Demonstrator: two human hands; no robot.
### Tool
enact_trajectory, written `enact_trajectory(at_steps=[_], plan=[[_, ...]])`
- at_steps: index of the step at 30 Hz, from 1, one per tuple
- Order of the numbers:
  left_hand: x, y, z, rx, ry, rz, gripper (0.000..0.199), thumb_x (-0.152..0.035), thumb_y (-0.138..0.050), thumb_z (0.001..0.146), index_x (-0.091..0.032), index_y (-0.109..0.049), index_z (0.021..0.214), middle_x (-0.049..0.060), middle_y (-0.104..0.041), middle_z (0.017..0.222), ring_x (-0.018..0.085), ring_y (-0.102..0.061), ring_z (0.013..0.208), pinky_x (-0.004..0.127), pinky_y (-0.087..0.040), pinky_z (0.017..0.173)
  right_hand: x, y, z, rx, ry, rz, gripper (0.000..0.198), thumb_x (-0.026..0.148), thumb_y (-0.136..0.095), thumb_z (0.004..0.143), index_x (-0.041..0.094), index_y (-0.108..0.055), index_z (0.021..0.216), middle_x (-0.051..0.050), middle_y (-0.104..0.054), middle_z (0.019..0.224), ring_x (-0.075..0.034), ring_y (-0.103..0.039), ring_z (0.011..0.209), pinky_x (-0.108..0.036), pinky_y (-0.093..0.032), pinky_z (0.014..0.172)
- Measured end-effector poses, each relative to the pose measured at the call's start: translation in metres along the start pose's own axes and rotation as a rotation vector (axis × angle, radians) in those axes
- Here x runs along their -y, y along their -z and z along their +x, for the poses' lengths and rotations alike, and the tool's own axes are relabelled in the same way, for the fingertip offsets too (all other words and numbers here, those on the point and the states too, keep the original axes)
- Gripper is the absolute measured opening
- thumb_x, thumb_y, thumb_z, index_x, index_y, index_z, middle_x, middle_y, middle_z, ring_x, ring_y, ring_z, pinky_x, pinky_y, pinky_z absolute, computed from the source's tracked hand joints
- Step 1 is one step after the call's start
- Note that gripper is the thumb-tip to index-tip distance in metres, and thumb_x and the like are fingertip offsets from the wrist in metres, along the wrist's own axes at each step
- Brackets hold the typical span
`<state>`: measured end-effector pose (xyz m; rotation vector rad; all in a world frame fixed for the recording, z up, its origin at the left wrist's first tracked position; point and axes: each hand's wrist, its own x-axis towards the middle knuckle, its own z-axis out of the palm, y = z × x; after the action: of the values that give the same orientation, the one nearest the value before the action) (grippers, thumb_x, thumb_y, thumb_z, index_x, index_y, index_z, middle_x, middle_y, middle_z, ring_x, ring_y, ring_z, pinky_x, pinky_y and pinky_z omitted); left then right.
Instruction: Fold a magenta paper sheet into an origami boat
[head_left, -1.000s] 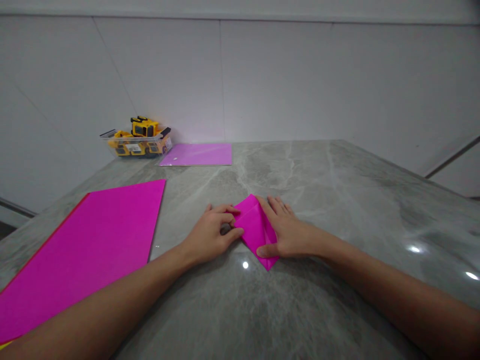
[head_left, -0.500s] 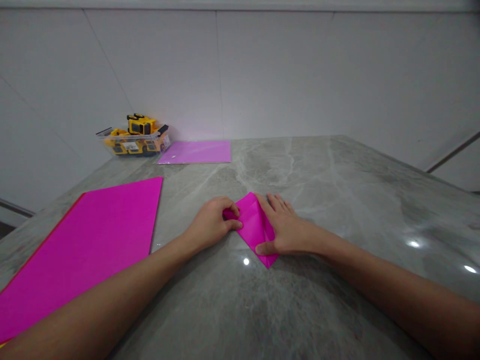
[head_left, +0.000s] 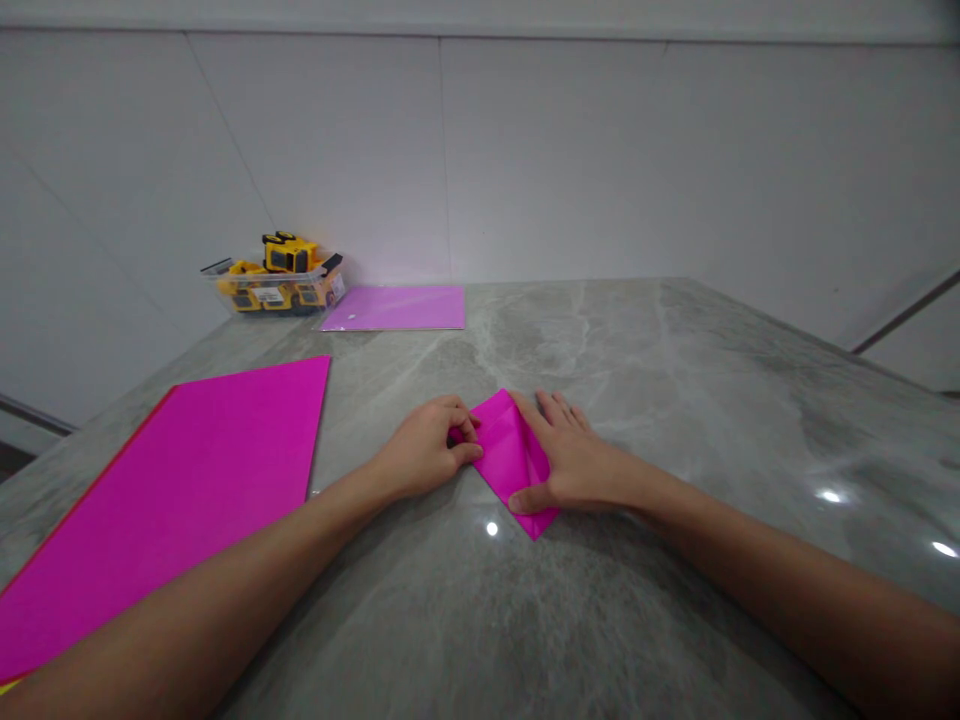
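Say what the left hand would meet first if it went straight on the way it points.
Beyond the folded pink paper whose edge it pinches, the left hand would probably run into the right hand, which rests on the paper's other side; depth is unclear from one view.

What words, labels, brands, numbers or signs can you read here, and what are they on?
None can be read.
White label on the front of the clear plastic box: marked, but too small and blurred to read.
Pale patch at the box's right end: possibly another label, unreadable.
Folded pink paper and large pink sheet: no writing visible.
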<state>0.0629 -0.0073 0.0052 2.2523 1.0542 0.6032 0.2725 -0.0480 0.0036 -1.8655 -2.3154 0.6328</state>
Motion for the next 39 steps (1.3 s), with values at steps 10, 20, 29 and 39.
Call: enact_trajectory(at_steps=[10,20,29,39], plan=[[-0.003,-0.002,-0.003,-0.016,0.004,0.059,0.008,-0.013,-0.067,0.078,-0.018,-0.065,0.071,0.006,-0.066,0.096,0.020,-0.064,0.094,0.034,-0.051,0.088,0.005,0.006,0.000,0.067,-0.043,-0.018,0.131,0.058,-0.078,0.056,0.020,-0.002,0.155,-0.022,-0.002,0.159,-0.044,0.006,0.144,-0.059,-0.010,0.114],[-0.046,-0.022,-0.039,0.135,-0.314,0.717,0.026,-0.010,-0.045,0.092,-0.011,-0.068,0.104,0.013,-0.070,0.105,0.026,-0.064,0.099,0.042,-0.048,0.097,0.010,0.009,0.001,0.095,-0.083,-0.018,0.134,0.058,-0.080,0.054,0.019,-0.001,0.155,-0.022,0.000,0.159,-0.042,0.008,0.144,-0.055,-0.007,0.116],[-0.050,-0.034,-0.053,0.251,-0.287,0.811,0.057,-0.023,-0.045,0.083,0.004,-0.052,0.132,0.029,-0.050,0.137,0.041,-0.048,0.128,0.060,-0.032,0.109,0.008,0.007,0.003,0.059,-0.120,0.072,0.133,0.053,-0.084,0.049,0.025,-0.008,0.154,-0.018,0.001,0.160,-0.038,0.008,0.146,-0.050,-0.004,0.117],[-0.053,-0.030,-0.052,0.282,-0.262,0.818,0.061,-0.025,-0.042,0.083,0.008,-0.049,0.134,0.032,-0.048,0.137,0.040,-0.048,0.128,0.053,-0.036,0.109,0.003,-0.004,0.009,-0.137,-0.119,0.067,0.095,0.050,-0.075,0.068,0.029,-0.031,0.150,-0.014,-0.019,0.158,-0.037,-0.014,0.145,-0.050,-0.014,0.115]])
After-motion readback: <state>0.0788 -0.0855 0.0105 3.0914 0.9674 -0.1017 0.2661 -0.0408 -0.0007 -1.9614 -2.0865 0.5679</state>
